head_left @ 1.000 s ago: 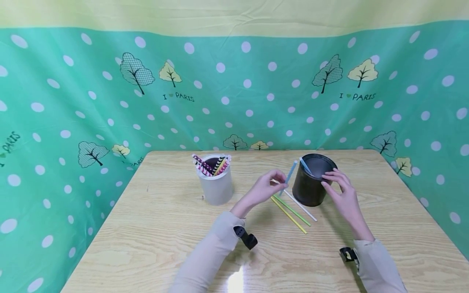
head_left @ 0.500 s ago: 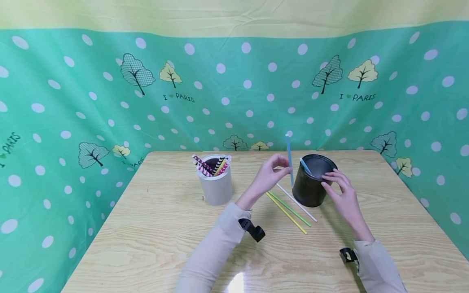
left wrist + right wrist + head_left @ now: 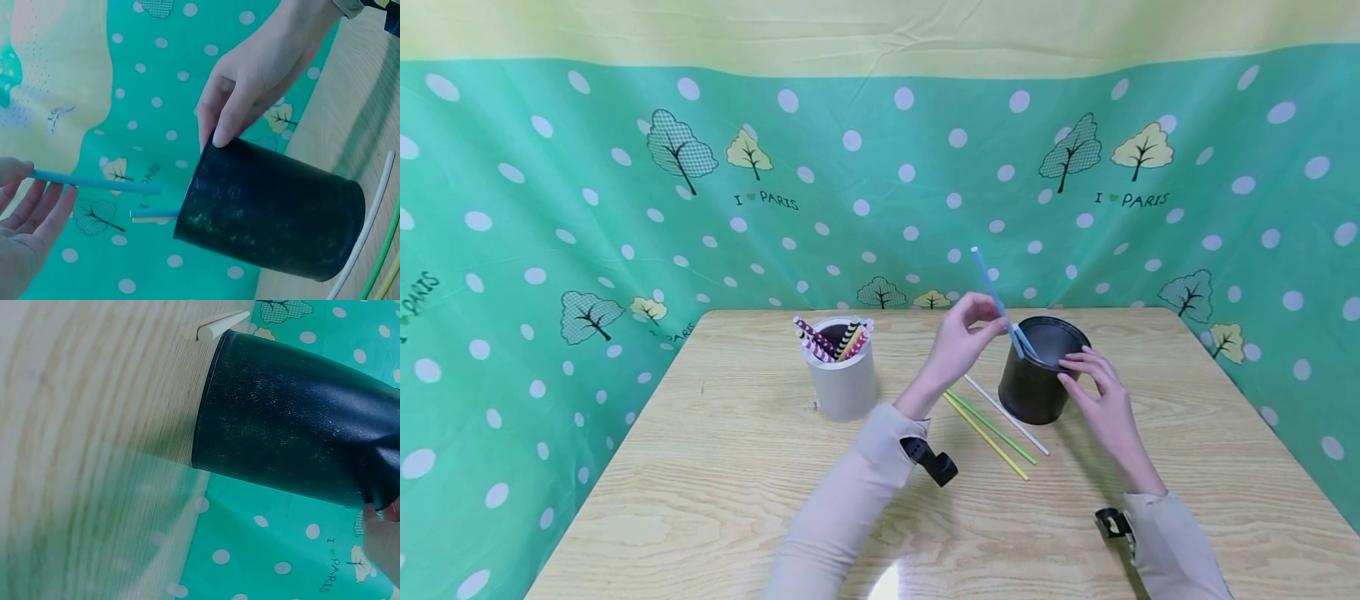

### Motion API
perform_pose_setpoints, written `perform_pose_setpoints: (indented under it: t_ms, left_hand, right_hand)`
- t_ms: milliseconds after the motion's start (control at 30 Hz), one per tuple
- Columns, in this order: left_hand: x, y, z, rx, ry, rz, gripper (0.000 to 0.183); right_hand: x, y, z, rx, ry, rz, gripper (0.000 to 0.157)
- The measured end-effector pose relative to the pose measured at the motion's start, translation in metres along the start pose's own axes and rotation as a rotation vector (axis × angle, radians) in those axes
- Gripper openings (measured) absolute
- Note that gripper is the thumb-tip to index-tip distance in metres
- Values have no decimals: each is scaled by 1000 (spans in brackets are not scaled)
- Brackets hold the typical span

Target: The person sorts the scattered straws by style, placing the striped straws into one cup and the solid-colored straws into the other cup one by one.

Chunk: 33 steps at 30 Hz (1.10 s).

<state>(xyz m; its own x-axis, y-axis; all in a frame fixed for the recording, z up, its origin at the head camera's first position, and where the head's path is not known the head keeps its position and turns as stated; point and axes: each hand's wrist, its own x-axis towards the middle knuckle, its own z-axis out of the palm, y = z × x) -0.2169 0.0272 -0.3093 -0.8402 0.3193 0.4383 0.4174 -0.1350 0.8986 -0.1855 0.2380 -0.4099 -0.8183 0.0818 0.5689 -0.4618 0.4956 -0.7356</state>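
Note:
A light blue straw (image 3: 988, 279) is pinched between thumb and fingers of my left hand (image 3: 961, 337). It slants, its lower end in front of the rim of a black cylindrical pot (image 3: 1026, 392); in the left wrist view this blue straw (image 3: 106, 182) ends just short of the mouth. Another blue straw (image 3: 147, 213) sticks out of the pot, with a pale one beside it. My right hand (image 3: 1101, 396) holds the pot's rim at its right side, thumb outside. In the right wrist view only part of that hand (image 3: 384, 540) shows.
Left of the pot lie a white straw (image 3: 1007, 414), a green straw (image 3: 997, 430) and a yellow straw (image 3: 988, 437) on the wooden table (image 3: 700, 467). A white pot (image 3: 844, 387) with several patterned straws stands further left. A dotted green curtain (image 3: 880, 175) hangs behind.
My left hand has lifted the blue straw off the table, up and right to the black pot, and its tilt has turned to lean left. My right hand has stayed at the rim.

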Motion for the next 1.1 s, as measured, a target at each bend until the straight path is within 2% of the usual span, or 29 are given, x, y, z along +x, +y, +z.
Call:
perform_pose_setpoints:
  t_ms: [133,300,400,667,1100]
  left_hand:
    - [2,-1,5,-24,18,18,18]
    - [5,-5,7,-38,29,25,19]
    - [6,-8,9,-48,36,21,19]
    - [7,-20,15,-37,66,-20,18]
    - [7,-37,22,8,76,-50,17]
  right_hand:
    - [0,4,0,8,0,0,21]
    - [1,-16,0,-17,-2,17,20]
    - [1,-12,0,-13,1,12,20]
    - [1,17,1,-8,2,8,21]
    - [0,20,1,-15,2,10,21]
